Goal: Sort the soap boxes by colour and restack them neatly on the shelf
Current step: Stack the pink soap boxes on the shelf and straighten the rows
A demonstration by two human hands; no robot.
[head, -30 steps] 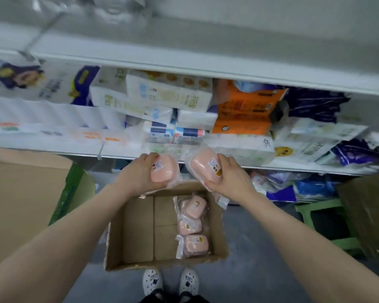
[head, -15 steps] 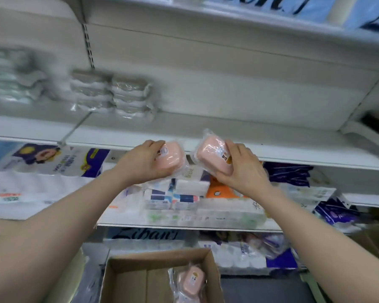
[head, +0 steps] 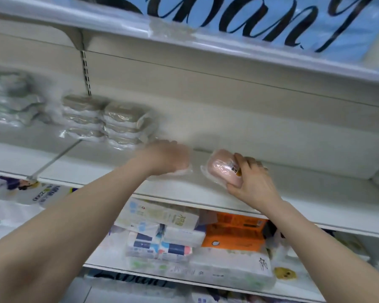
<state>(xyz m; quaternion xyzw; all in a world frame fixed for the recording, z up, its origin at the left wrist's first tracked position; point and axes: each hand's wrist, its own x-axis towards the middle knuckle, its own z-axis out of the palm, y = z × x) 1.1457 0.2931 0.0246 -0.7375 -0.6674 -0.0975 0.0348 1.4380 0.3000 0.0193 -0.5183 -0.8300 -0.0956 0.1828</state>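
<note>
At the far left of the shelf (head: 184,191) a blurred stack of pale wrapped packs (head: 11,99) stands against the back panel. Just right of it are two neat stacks of grey-beige soap boxes (head: 105,119) in clear film. A thin metal divider rod (head: 53,159) runs from the shelf's front edge back towards these stacks. The left arm reaches up and across from the lower left. The left hand (head: 164,157) lies palm down over the left pink soap box (head: 181,171), which sits on the shelf board just right of the grey-beige stacks. Only the box's wrapped edge shows under the hand. Blur makes it impossible to tell whether the fingers clasp the box or only lie on it. A little to the right, apart from it, the right pink soap box (head: 222,169) is tilted, with its near end raised and a barcode label facing up. The right hand (head: 254,184) grips it from the right side, thumb under the near end and fingers curled over the top. The shelf to the right of that hand is bare board. On the shelf below, between the forearms, lie white and blue tissue packs (head: 160,237) and an orange pack (head: 234,232). Above, a blue banner (head: 271,18) with black script hangs over the upper shelf.
</note>
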